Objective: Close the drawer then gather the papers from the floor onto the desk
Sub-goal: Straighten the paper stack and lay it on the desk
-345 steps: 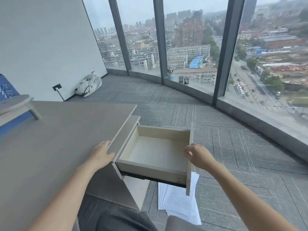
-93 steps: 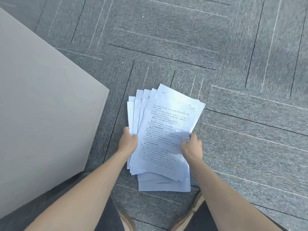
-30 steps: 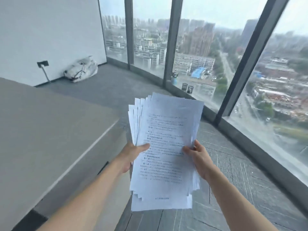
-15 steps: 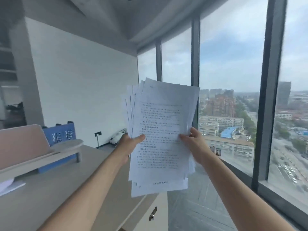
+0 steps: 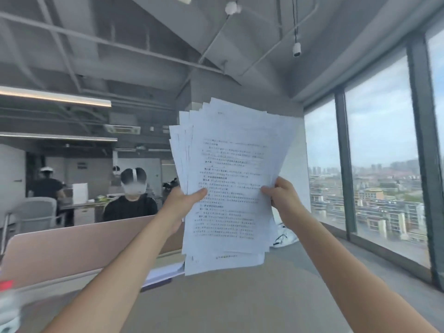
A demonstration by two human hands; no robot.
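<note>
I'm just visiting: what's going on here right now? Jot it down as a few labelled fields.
holding: a fanned stack of printed papers, upright in the air
left hand: grips the stack's left edge, thumb on the front sheet
right hand: grips the stack's right edge
desk: below the stack, which does not touch it
behind the desk: a pink divider panel and a seated person in black
right side: tall windows over a city
task state: papers not yet on the desk

A single head-worn wide-angle view looks forward and slightly upward from standing height, taking in the grey exposed ceiling (image 5: 149, 44), the tall glass window wall (image 5: 379, 150) at right and the pale beige desk top (image 5: 240, 301) close below.
</note>
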